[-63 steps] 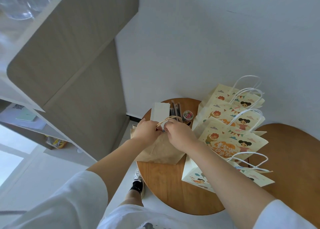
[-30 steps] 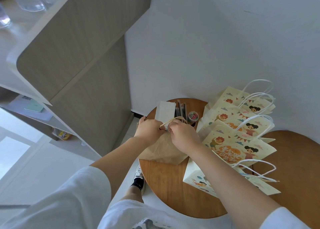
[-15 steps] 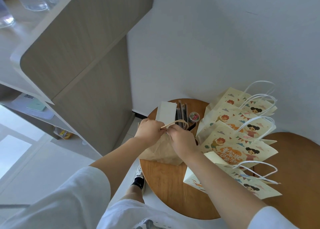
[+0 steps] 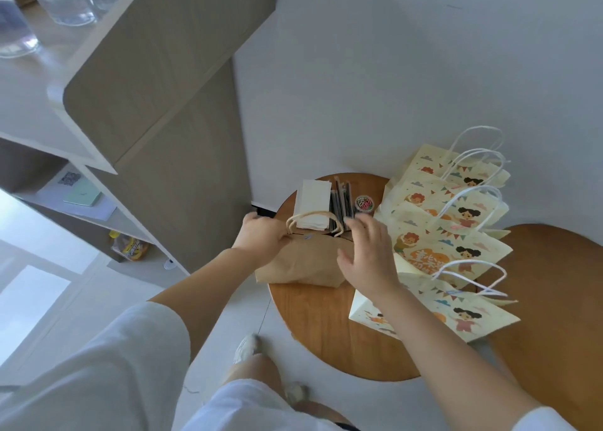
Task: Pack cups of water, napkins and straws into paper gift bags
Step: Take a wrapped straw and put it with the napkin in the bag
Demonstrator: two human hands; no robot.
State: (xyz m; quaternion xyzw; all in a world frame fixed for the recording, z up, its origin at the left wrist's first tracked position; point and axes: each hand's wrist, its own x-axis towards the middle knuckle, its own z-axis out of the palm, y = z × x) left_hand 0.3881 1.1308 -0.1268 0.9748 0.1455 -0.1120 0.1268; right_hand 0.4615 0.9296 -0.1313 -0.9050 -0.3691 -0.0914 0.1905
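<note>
Well, my left hand (image 4: 261,238) holding top edge of brown bag (image 4: 301,262) on table (image 4: 326,332); my right hand (image 4: 365,256) hovering over it, fingers spread, gripping nothing. Just behind, napkins (image 4: 311,207) and straws (image 4: 342,203) lying unpacked. At right, printed bags (image 4: 443,234) leaning, contents hidden. I'm judging packing far from done.
</note>
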